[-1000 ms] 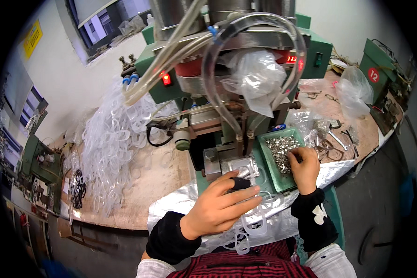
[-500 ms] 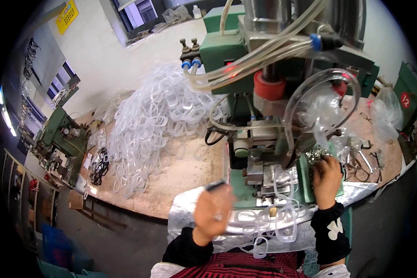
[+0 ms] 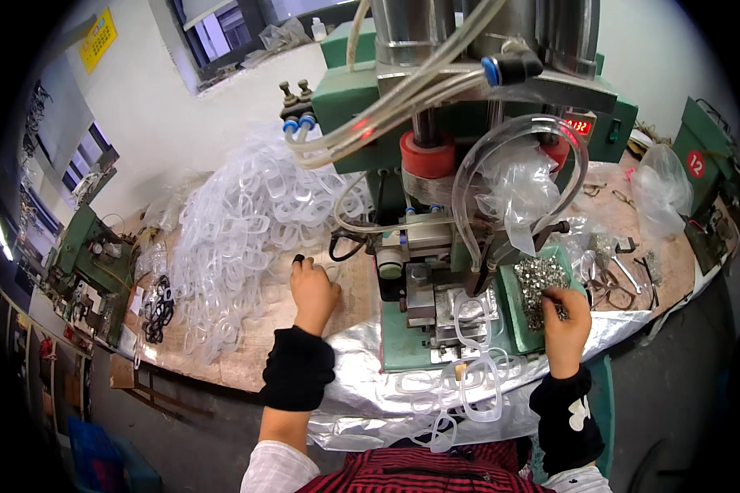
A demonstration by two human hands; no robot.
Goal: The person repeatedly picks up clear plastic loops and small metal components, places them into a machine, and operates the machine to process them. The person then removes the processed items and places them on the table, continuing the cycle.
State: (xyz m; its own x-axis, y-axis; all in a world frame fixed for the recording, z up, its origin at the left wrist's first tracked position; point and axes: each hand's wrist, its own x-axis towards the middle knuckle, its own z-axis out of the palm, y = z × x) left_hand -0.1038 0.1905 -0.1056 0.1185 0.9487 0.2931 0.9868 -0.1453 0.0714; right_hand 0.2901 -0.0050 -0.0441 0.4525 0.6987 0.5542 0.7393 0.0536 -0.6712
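My left hand (image 3: pixel 311 296) reaches over the bench at the near right edge of a large pile of clear plastic spectacle frames (image 3: pixel 263 189); its thumb is apart from its fingers and a dark band wraps one fingertip. My right hand (image 3: pixel 569 324) pinches at small metal parts (image 3: pixel 537 283) heaped in a green tray (image 3: pixel 511 311); what lies between the fingertips is too small to tell. Between my hands, one clear frame (image 3: pixel 473 320) sits at the metal fixture (image 3: pixel 460 308) of a green press (image 3: pixel 345 103). Other clear frames (image 3: pixel 481 390) lie in front on silver sheeting (image 3: pixel 358 386).
Clear hoses (image 3: pixel 419 99) and a looped tube (image 3: pixel 469 172) hang before the press. A wrench (image 3: pixel 627 275) and dark spectacle frames (image 3: pixel 612 292) lie at right, near a plastic bag (image 3: pixel 664 185). Another green machine (image 3: pixel 94 255) stands at far left.
My left hand has moved left and forward, from above the silver sheeting to the pile's edge. My right hand stays at the tray, its fingertips now at the metal parts. The view has shifted.
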